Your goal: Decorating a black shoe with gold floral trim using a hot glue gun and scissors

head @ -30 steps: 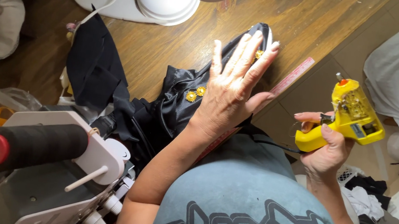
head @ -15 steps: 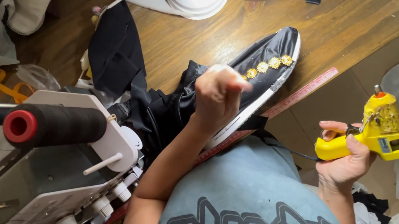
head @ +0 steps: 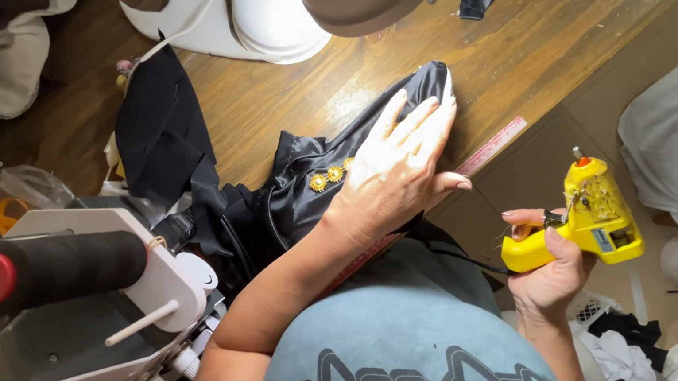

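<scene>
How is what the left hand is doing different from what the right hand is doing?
The left hand lies flat and open, fingers stretched out, pressing on the shiny black fabric on the wooden table. The right hand is curled shut around the handle of the yellow glue gun. The left hand rests on the table; the right hand is held off to the side, past the table's edge. Both hands are bare.

a sewing workshop; thread spool [head: 54, 266] on a machine [head: 67, 329], fabric scraps [head: 9, 61] around
</scene>
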